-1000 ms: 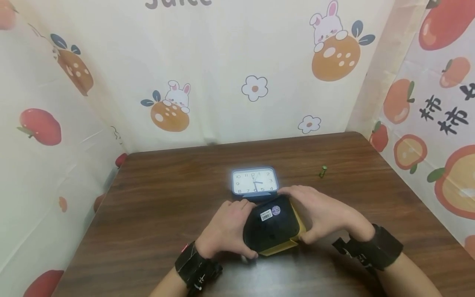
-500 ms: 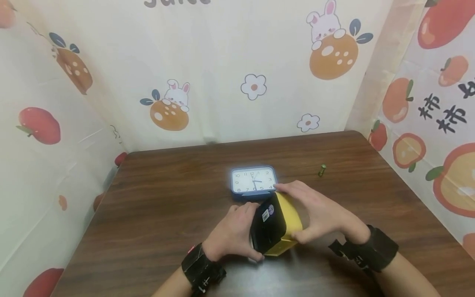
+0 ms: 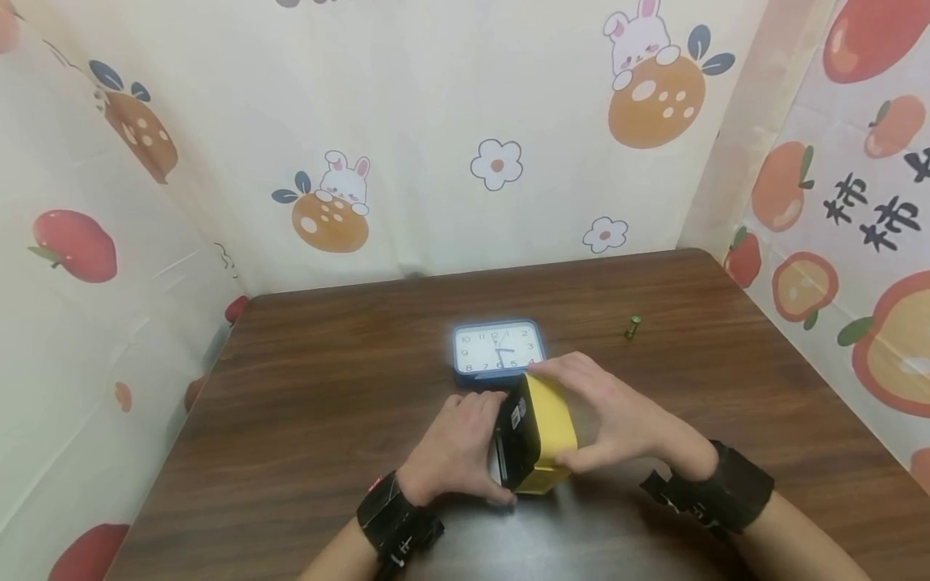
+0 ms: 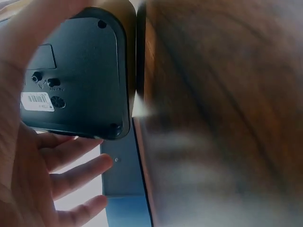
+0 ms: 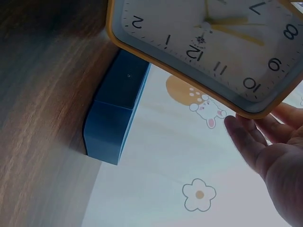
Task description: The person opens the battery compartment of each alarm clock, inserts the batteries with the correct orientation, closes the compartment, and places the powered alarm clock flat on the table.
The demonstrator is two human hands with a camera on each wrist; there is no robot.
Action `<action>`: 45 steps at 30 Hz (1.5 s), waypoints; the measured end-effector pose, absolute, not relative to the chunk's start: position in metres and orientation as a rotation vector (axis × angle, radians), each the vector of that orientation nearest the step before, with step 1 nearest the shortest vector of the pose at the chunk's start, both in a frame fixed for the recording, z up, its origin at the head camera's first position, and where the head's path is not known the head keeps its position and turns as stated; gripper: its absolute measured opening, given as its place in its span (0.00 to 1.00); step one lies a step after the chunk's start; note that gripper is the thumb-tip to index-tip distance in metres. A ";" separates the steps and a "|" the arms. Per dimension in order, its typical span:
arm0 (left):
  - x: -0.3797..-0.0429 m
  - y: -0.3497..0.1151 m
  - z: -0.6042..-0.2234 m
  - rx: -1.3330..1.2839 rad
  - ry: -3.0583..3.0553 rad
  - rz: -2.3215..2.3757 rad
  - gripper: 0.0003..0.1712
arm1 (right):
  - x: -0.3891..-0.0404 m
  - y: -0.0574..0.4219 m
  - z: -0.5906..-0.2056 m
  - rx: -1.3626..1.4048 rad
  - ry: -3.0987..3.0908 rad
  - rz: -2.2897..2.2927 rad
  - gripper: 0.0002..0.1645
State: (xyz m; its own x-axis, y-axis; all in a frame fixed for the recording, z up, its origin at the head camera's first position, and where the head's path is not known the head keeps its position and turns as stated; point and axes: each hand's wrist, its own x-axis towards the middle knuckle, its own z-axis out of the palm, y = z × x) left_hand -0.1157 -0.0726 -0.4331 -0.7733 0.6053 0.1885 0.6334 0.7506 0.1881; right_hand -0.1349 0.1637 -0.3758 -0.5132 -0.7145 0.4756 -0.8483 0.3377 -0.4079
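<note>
1. Turning between the left grip point(image 3: 458, 448) and the right grip point(image 3: 628, 411), the yellow clock point(image 3: 555, 420) now shows its yellow side — a second ago its black back point(image 3: 521, 440) lay broad in the head view.
2. Its dial point(image 5: 161, 23) has come round toward the right; the work in hand, I judge, is swivelling it.
3. Both grips hold it: the left spans the back's edges, the right has thumb and fingertips on its rim. Whether its underside touches the bench point(image 3: 327, 363), I cannot tell.
4. Just beyond, the blue clock point(image 3: 497, 349) stands unmoved; farther right is a small green peg point(image 3: 630, 329).
5. Brown wood grain covers the bench — pale curtains point(image 3: 421, 121) with rabbits, fruit and flowers hang around.
</note>
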 end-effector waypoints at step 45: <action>-0.109 -0.070 -0.397 -0.947 -2.499 -0.956 0.54 | -0.133 0.154 -0.411 1.391 -2.950 1.164 0.78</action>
State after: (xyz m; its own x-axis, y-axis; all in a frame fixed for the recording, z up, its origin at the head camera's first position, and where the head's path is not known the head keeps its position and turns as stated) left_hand -0.1087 -0.0702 -0.3967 -0.7369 0.4734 0.4826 0.6746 0.5608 0.4800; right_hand -0.1328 0.1536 -0.4112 -0.6343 -0.7731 -0.0064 -0.5603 0.4654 -0.6852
